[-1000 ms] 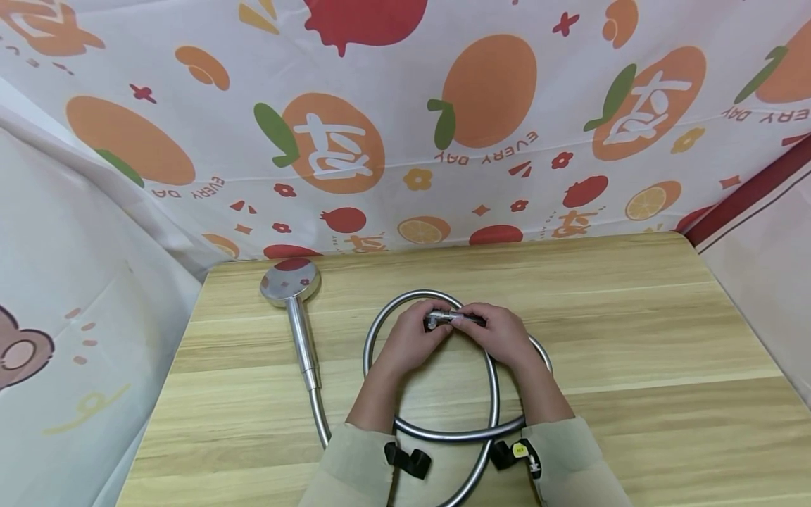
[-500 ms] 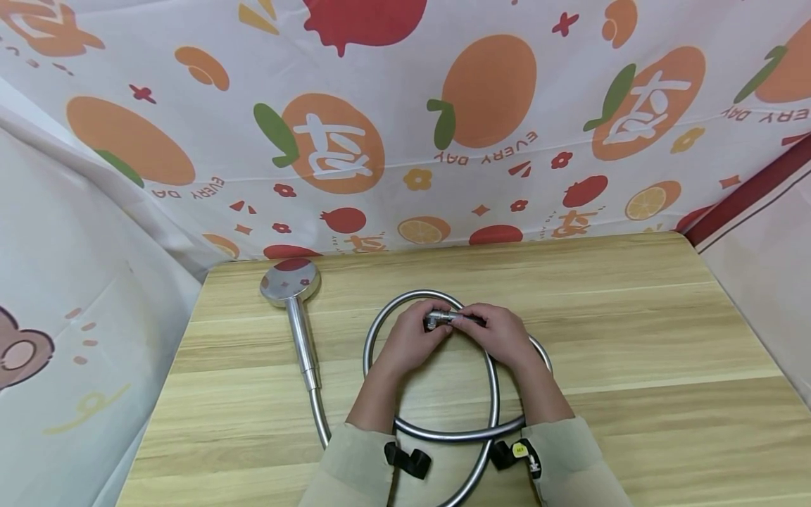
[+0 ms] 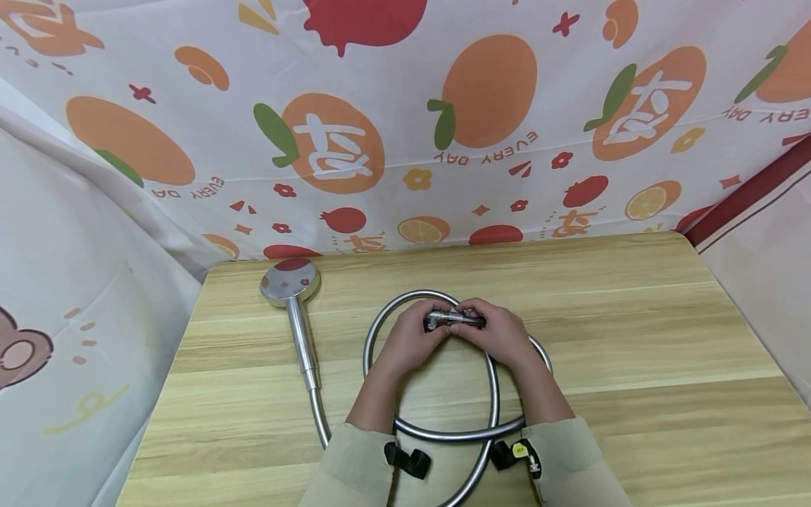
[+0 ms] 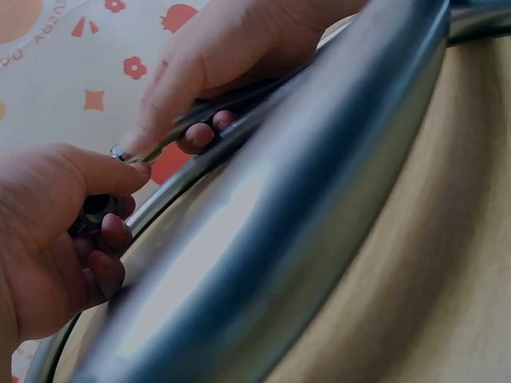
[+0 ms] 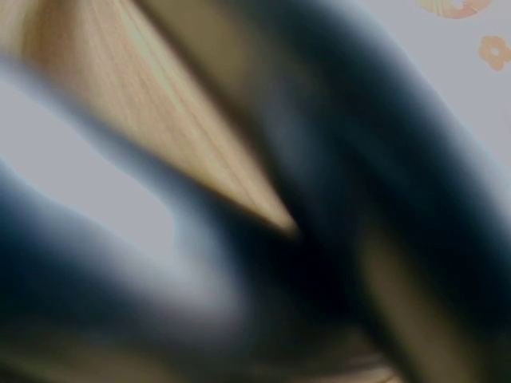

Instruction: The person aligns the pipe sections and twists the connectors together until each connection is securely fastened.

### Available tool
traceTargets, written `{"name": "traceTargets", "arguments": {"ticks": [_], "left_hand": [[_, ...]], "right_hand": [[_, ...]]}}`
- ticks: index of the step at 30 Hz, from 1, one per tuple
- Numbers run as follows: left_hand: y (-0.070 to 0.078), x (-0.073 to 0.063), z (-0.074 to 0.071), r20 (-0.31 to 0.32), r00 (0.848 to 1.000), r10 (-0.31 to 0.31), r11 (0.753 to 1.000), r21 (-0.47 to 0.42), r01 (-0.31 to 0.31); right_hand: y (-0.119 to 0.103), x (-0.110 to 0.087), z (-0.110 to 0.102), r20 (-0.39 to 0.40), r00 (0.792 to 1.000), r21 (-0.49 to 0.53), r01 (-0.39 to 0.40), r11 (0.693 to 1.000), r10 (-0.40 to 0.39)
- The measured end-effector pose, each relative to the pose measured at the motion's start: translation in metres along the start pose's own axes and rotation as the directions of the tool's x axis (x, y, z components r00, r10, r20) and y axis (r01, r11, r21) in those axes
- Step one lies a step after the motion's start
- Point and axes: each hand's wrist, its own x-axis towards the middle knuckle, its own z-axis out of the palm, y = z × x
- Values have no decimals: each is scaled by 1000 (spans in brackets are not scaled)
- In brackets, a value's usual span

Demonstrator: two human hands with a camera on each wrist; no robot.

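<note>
My left hand (image 3: 412, 338) grips a small metal connector (image 3: 437, 320) with an open threaded end, also seen in the left wrist view under the curled fingers. From the right, my right hand (image 3: 499, 334) holds the slim dark-silver length (image 3: 472, 320) that runs on from the connector, thumb and fingertips on it. Both hands' fingertips nearly meet there. A silver shower hose (image 3: 495, 394) loops on the table around and beneath the wrists. Blurred hose fills the right wrist view, which hides the right hand.
A round chrome shower head (image 3: 290, 282) lies at the table's left back, its handle running down into a hose. The wooden table (image 3: 633, 338) ends at a fruit-print cloth (image 3: 393, 141) behind. Black straps sit on both sleeve cuffs.
The right hand's fingertips have shifted slightly, so more of the dark-silver length shows between them. The left hand, the hose loops and the shower head look the same.
</note>
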Motion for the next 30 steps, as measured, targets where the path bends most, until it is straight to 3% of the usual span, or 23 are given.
{"name": "traceTargets", "arguments": {"ticks": [30], "left_hand": [[-1,0,2,0,1000,1,1000,14,-1]], "right_hand": [[1,0,1,3,1000,25,-15,1000,15]]}}
